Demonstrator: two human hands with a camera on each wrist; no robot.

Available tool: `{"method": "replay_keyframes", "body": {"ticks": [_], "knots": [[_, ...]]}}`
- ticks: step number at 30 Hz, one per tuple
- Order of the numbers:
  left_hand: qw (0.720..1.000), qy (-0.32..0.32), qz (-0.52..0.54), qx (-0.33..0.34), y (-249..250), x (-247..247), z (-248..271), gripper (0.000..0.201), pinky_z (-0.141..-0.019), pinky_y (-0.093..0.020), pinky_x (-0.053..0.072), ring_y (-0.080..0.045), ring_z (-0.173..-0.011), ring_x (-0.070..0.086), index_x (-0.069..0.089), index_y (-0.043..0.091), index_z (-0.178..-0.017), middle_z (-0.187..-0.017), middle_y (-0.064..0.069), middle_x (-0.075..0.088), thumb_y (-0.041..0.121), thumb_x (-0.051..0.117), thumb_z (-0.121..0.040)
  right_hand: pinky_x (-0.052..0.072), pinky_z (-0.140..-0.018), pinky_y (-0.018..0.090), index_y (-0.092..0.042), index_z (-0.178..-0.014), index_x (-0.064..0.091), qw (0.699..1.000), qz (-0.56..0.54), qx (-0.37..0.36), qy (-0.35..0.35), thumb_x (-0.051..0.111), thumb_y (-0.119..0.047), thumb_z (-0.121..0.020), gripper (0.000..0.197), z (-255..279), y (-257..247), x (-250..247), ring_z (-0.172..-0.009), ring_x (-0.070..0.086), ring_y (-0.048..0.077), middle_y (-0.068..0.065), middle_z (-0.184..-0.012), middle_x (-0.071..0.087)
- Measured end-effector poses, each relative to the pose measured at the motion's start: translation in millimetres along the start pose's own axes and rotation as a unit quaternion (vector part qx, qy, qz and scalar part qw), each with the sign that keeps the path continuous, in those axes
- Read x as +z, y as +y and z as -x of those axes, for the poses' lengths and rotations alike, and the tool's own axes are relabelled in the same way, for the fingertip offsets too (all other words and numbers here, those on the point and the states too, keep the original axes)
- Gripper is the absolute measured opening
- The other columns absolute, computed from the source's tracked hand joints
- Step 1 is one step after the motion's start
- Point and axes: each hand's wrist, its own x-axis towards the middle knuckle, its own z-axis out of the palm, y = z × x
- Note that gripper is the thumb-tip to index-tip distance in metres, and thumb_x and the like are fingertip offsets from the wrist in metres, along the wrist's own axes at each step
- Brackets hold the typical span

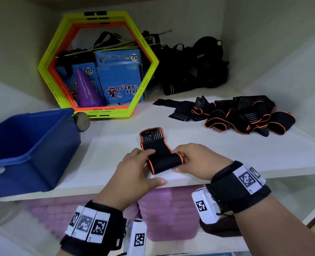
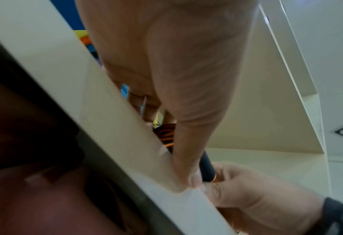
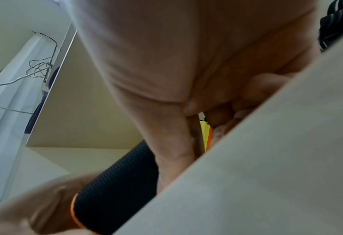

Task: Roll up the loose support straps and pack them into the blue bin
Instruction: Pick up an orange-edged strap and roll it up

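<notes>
A black support strap with orange edging [image 1: 159, 150] lies on the white shelf [image 1: 116, 145] near its front edge, its near end rolled into a tube [image 1: 165, 161]. My left hand [image 1: 140, 167] grips the roll's left end and my right hand [image 1: 193, 160] pinches its right end. The wrist views show the roll [image 2: 207, 167] [image 3: 114, 189] against the shelf edge between both hands. A pile of loose black and orange straps [image 1: 245, 115] lies at the right. The blue bin [image 1: 23, 145] stands at the left, what shows of its inside is bare.
A yellow and orange hexagon frame [image 1: 97, 61] leans at the back around blue boxes [image 1: 119, 78] and a purple cone [image 1: 86, 89]. Black gear [image 1: 193, 67] is heaped at the back right. A grey ball [image 1: 82, 121] sits beside the bin. Purple items [image 1: 167, 209] fill the shelf below.
</notes>
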Motion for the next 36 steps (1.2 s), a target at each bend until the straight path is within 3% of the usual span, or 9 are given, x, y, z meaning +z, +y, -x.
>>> {"method": "replay_keyframes", "body": {"ticks": [6,9,14,17,20,27,30,33,36], "knots": [[0.996,0.044,0.071,0.020,-10.3,1.7,7.8,0.052,-0.084,-0.021,0.045,-0.006,-0.095,0.056,0.066,0.029,-0.124,-0.102,0.013,0.058,0.044,0.081,-0.077,0.036,-0.062,0.026,-0.028,-0.097,0.068,0.999,-0.012,0.003,0.046,0.072,-0.032,-0.085,0.014,4.9,0.8,11.2,-0.064,0.048,0.000,-0.014,-0.066,0.050],[0.995,0.079,0.062,0.005,-5.3,0.4,5.3,0.015,-0.067,-0.030,0.046,-0.009,-0.072,0.055,0.070,0.024,-0.088,-0.076,0.006,0.058,0.039,0.068,-0.090,0.040,-0.062,0.031,-0.024,-0.084,0.065,0.998,-0.028,0.022,0.052,0.065,-0.037,-0.089,0.014,5.5,-1.8,13.2,-0.067,0.054,0.010,-0.008,-0.068,0.058],[0.984,0.101,0.101,-0.104,8.1,3.9,-6.5,0.057,-0.054,-0.037,0.031,-0.020,-0.052,0.036,0.047,0.000,-0.062,-0.052,-0.008,0.039,0.043,0.055,-0.098,0.038,-0.061,0.038,-0.011,-0.062,0.046,0.995,-0.032,0.058,0.077,0.048,-0.046,-0.099,0.050,4.8,-9.2,17.7,-0.060,0.047,0.023,0.004,-0.059,0.047],[0.978,0.096,0.105,-0.152,15.6,2.4,-14.4,0.063,-0.052,-0.034,0.028,-0.022,-0.050,0.034,0.041,0.001,-0.055,-0.048,-0.006,0.034,0.046,0.054,-0.098,0.047,-0.070,0.042,-0.007,-0.067,0.055,0.993,-0.009,0.076,0.086,0.039,-0.047,-0.102,0.055,3.8,-13.8,20.4,-0.069,0.057,0.029,0.008,-0.067,0.059],[0.975,0.096,0.087,-0.181,18.4,-0.2,-20.5,0.064,-0.052,-0.035,0.026,-0.025,-0.049,0.034,0.034,0.009,-0.049,-0.045,-0.005,0.031,0.047,0.054,-0.098,0.045,-0.069,0.040,-0.014,-0.059,0.044,0.990,0.021,0.096,0.098,0.032,-0.046,-0.103,0.056,3.4,-18.9,25.0,-0.072,0.053,0.031,0.004,-0.061,0.049],[0.974,0.140,0.032,-0.173,13.4,-4.0,-23.6,0.052,-0.053,-0.030,0.035,-0.024,-0.060,0.056,0.057,0.008,-0.061,-0.056,-0.005,0.058,0.051,0.064,-0.089,0.051,-0.074,0.041,-0.017,-0.070,0.053,0.983,-0.002,0.130,0.127,0.042,-0.051,-0.098,0.046,9.2,-28.3,26.3,-0.080,0.060,0.032,0.004,-0.072,0.059],[0.971,0.165,0.088,-0.147,12.1,-0.7,-18.5,0.022,-0.066,-0.030,0.046,-0.017,-0.075,0.064,0.063,0.021,-0.092,-0.084,0.001,0.067,0.042,0.070,-0.088,0.049,-0.088,0.041,-0.015,-0.109,0.054,0.973,-0.079,0.116,0.185,0.061,-0.038,-0.093,0.029,12.3,-35.1,26.5,-0.097,0.059,0.027,0.005,-0.105,0.056],[0.968,0.163,0.147,-0.120,18.4,1.6,-14.1,0.032,-0.084,-0.030,0.051,-0.013,-0.091,0.066,0.062,0.022,-0.124,-0.112,0.006,0.066,0.034,0.063,-0.095,0.045,-0.101,0.036,-0.016,-0.131,0.046,0.960,-0.183,0.088,0.194,0.060,-0.021,-0.093,0.040,15.2,-41.3,28.6,-0.114,0.054,0.020,0.003,-0.126,0.051],[0.958,0.124,0.241,-0.093,30.6,3.0,-6.1,0.026,-0.080,-0.010,0.046,0.011,-0.090,0.062,0.060,0.040,-0.113,-0.100,0.021,0.066,0.018,0.054,-0.100,0.049,-0.102,0.038,-0.024,-0.126,0.051,0.940,-0.290,0.084,0.159,0.051,-0.004,-0.085,0.046,14.4,-43.8,29.7,-0.116,0.059,0.018,-0.002,-0.124,0.061]]}}
